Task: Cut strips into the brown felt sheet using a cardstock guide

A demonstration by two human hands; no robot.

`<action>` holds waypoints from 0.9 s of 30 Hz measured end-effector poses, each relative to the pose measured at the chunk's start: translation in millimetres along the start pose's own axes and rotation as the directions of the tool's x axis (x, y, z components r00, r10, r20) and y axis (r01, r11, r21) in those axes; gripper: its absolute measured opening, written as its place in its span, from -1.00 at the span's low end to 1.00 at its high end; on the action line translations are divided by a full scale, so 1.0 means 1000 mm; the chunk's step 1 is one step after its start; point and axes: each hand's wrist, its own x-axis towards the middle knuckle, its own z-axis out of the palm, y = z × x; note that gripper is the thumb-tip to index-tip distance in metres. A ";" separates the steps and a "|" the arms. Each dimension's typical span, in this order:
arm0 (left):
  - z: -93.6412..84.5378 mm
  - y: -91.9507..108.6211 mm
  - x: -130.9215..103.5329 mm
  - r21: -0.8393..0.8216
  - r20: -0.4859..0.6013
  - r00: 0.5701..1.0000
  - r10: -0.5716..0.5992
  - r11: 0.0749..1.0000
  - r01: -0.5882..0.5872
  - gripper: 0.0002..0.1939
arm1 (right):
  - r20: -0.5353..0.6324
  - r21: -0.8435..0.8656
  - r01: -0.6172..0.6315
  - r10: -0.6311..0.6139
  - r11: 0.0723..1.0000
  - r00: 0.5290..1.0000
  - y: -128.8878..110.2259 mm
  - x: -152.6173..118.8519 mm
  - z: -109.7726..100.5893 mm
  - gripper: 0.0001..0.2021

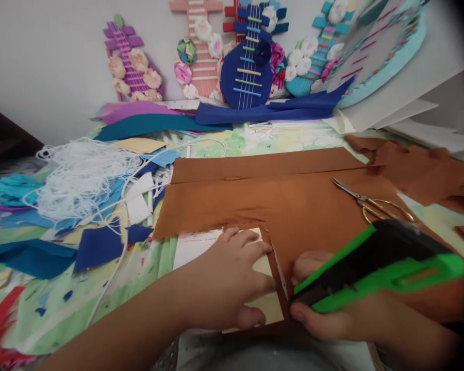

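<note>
My left hand (232, 278) lies with spread fingers on a pale yellow card (268, 304), which has brown material along its right and top edges. To its right, my right hand (332, 314) is closed on a green and black stapler-like tool (371, 268). The tool's narrow end and my thumb are at the brown strip beside the card. A large sheet of brown paper (232, 201) spreads behind and right of both hands. Gold-handled scissors (365, 200) rest on it, their blades slightly apart.
A tangle of white cord (85, 175) and blue scraps (100, 245) lie at the left. Crumpled brown paper (425, 167) is at the right. Decorated lute shapes (247, 77) lean against the wall, with blue paper strips (263, 113) before them.
</note>
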 end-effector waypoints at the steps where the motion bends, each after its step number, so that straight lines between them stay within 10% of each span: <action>1: 0.000 0.000 0.000 0.001 -0.002 1.000 0.000 1.000 0.000 -0.60 | -0.009 0.022 -0.015 0.015 1.000 1.000 0.000 0.000 0.000 -0.85; 27: -0.001 0.001 0.000 -0.003 -0.024 1.000 -0.003 1.000 0.002 -0.63 | -0.039 -0.102 0.070 -0.074 0.992 0.996 0.005 0.002 -0.001 -0.85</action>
